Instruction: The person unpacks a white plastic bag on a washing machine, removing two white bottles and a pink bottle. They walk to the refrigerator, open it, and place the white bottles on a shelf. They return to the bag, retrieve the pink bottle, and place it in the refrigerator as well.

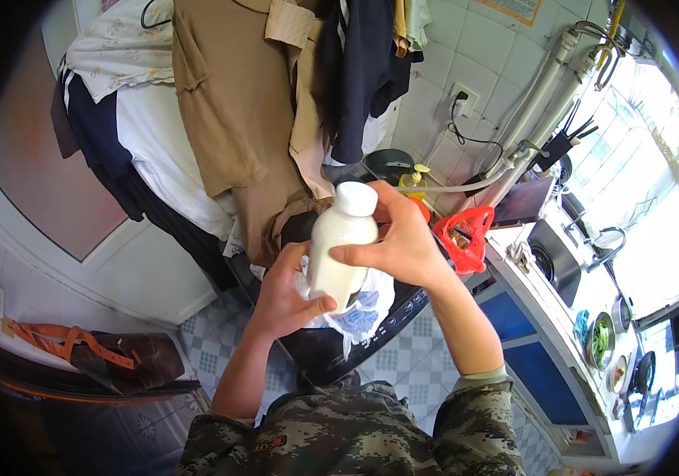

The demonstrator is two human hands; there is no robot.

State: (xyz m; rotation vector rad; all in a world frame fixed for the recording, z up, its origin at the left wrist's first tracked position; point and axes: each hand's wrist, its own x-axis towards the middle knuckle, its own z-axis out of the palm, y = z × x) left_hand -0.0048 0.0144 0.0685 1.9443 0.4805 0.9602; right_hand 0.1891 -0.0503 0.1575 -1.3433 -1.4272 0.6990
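Both of my hands hold a white plastic bottle [342, 250] with a white screw cap, tilted slightly, in front of my chest. My left hand [292, 297] grips its lower left side, with the thumb across the lower body. My right hand [402, 238] wraps the upper right side, its thumb lying across the middle and its index finger near the cap. Below the bottle, a white plastic bag [369, 312] with blue print lies on a dark appliance top [316, 351] with a panel of buttons along its edge.
Hanging clothes [238, 101] come down close behind the bottle. A red plastic bag [467, 238] and a yellow pump bottle [414, 181] stand to the right. Farther right, a counter holds a steel sink [559, 262] and a bowl of green vegetables [601, 339]. A brown bag [131, 360] lies at lower left.
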